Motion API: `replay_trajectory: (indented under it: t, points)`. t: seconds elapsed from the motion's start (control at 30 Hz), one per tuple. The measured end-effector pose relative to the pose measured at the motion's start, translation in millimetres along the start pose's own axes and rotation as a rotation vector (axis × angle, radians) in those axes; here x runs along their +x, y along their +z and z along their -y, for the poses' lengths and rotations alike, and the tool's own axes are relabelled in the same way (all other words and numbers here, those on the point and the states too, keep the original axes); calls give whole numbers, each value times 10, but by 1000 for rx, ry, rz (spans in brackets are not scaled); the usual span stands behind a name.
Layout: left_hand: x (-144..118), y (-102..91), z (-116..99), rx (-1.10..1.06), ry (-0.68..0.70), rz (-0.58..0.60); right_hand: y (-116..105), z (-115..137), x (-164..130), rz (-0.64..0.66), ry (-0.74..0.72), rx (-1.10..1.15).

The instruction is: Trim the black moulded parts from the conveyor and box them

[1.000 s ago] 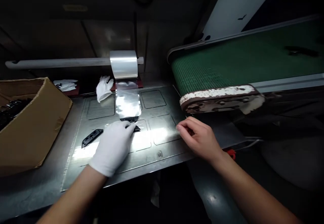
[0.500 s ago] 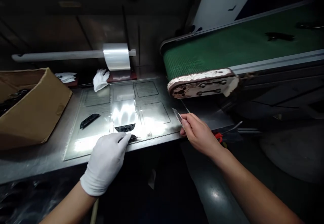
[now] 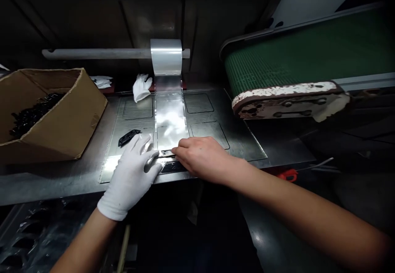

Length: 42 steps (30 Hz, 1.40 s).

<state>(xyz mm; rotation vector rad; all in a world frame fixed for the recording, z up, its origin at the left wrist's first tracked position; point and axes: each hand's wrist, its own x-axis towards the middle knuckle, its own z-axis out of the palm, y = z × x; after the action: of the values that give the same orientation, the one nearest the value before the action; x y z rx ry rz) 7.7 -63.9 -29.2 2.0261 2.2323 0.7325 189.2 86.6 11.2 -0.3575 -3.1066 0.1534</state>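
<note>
My left hand (image 3: 131,178), in a white glove, rests at the front of the metal table with fingers apart, its fingertips at the left edge of a clear film strip (image 3: 171,119). My bare right hand (image 3: 202,158) is closed low over the film's front end. The knife it held a moment before is hidden under the fingers. Between the hands a small black part (image 3: 166,153) shows at the film's end. Another dark plastic part (image 3: 173,167) lies just in front of it, near the table edge. A third black part (image 3: 128,137) lies beyond my left fingers.
The film runs down from a roll (image 3: 166,57) on a white bar (image 3: 98,54). At left stands a cardboard box (image 3: 66,121) of black parts. A white glove (image 3: 142,88) lies behind. A green conveyor (image 3: 293,55) overhangs the right side; red handles (image 3: 288,175) show below.
My right hand has moved left, from beside the table's right part to the film's front end, and the knife has gone out of sight. My left fingers have spread. The view has shifted left.
</note>
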Motion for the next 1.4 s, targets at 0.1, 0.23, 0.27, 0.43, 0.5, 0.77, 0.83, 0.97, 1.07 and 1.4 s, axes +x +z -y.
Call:
replay_trajectory:
  t: [0.1,0.23,0.27,0.43,0.5,0.77,0.83,0.97,1.07,1.4]
  points:
    - [38,-2,-1,-4,-1,26,58,58,126,13,-34,-18]
    - [39,1,-19,-19,-5,52,45,-147,-78,43,-25,-24]
    - [37,3,-12,-21,-8,62,22,-253,-203,38,-10,-19]
    - [-11,32,77,3,-13,69,-38,-907,-1025,-42,121,-21]
    - [-25,26,68,8,-11,21,41,-1098,-1254,-74,200,-65]
    - [139,-6,-420,178,255,270,547,-1027,-1023,-350,378,45]
    - [163,13,-482,288,267,325,568,-880,-976,-440,372,116]
    - [73,-9,-502,224,286,310,616,-426,-1121,-727,323,400]
    - [-174,-5,-563,-15,336,84,757,94,-1259,-661,371,913]
    - [-1797,368,-899,-530,-690,-218,1431,1459,-980,104,594,1788]
